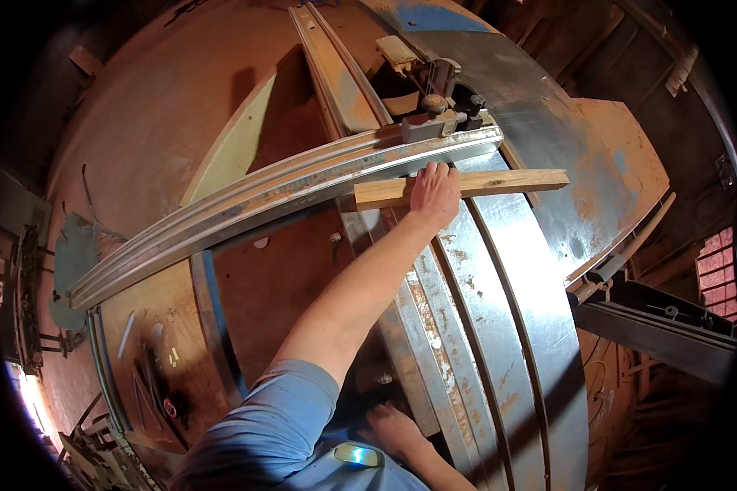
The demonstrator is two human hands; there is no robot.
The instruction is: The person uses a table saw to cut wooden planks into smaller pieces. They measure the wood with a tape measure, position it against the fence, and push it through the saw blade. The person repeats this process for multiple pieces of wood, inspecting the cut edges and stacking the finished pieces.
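A narrow wooden strip (516, 182) lies crosswise over the metal saw table, just in front of the long aluminium fence (303, 182). My left hand (436, 195) is closed over the strip left of its middle, with the knuckles up and the arm stretched out. Low in the view, near my body, is my right hand (393, 430), beside the table's near left edge. Its fingers look curled, and whatever they hold, if anything, is hidden. Long dark slots run through the metal table (540, 303) to the right of both hands.
A clamp-like stop with a round knob (434, 104) sits on the fence's right end. Beyond it a rail (332, 69) runs away. At left, a wooden board (151, 335) carries small tools. A dusty side table (598, 164) and a dark metal beam (659, 331) stand right.
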